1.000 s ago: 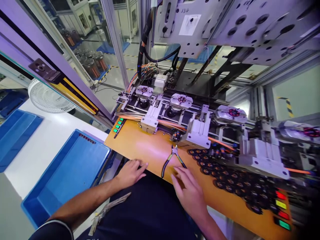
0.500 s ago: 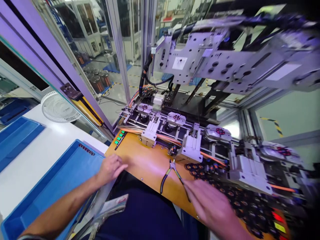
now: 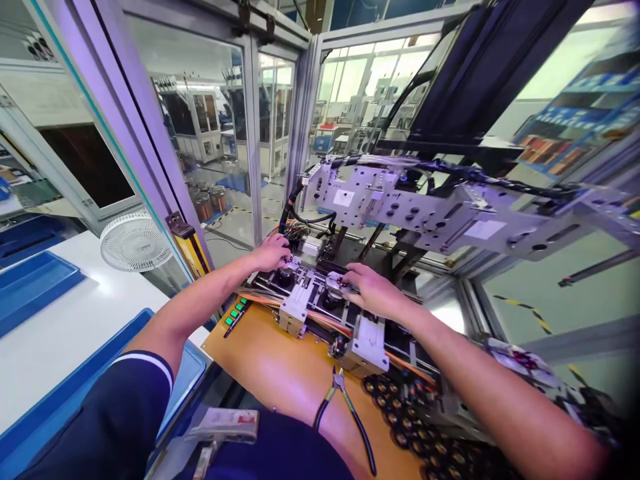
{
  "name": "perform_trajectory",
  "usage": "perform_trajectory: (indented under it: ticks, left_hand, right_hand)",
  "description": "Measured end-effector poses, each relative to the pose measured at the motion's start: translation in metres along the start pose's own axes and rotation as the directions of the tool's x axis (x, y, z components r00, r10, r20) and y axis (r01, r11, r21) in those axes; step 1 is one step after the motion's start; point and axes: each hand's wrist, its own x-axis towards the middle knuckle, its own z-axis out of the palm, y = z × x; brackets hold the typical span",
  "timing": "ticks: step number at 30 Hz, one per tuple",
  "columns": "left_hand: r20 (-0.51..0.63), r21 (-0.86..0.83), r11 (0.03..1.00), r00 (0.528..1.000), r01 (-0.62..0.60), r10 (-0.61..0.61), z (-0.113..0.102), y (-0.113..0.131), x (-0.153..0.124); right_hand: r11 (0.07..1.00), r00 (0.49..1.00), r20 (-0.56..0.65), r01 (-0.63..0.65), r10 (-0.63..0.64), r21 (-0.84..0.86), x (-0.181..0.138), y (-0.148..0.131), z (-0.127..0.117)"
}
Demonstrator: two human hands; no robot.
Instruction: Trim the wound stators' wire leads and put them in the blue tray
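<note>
My left hand (image 3: 273, 254) reaches to the leftmost round holder (image 3: 287, 272) of the machine. Its fingers are bent together at the top of the holder, and what they pinch is hidden. My right hand (image 3: 375, 289) is at the second holder (image 3: 331, 296). Thumb and fingers curve around a small round stator (image 3: 340, 280) on top, partly covered by the fingertips. Pliers (image 3: 339, 380) with black and yellow handles lie with legs spread on the orange worktop (image 3: 260, 357), nearer my body.
Many black ring-shaped stators (image 3: 400, 419) crowd the worktop's right side. Green buttons (image 3: 234, 313) sit at its left end. A metal machine head (image 3: 390, 203) hangs behind the holders. Blue trays (image 3: 187, 373) and a white fan (image 3: 135, 241) stand left.
Both hands have moved forward from the worktop's front to the first two holders. My view has tilted up, showing more of the machine and the room behind.
</note>
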Motion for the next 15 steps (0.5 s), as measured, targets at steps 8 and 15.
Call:
perform_trajectory:
  ticks: [8,15]
  left_hand:
    - [0.224,-0.037,0.998,0.974,-0.041,0.048,0.005,-0.016,0.014]
    - [0.193,-0.106,0.992,0.977,-0.068,0.088,-0.006,-0.014,0.02]
  right_hand:
    - [0.996,0.99,0.136,0.028,-0.04,0.087,0.007,0.013,0.011]
    - [0.984,0.985,0.166,0.01,-0.04,0.177,0.014,0.012,0.016]
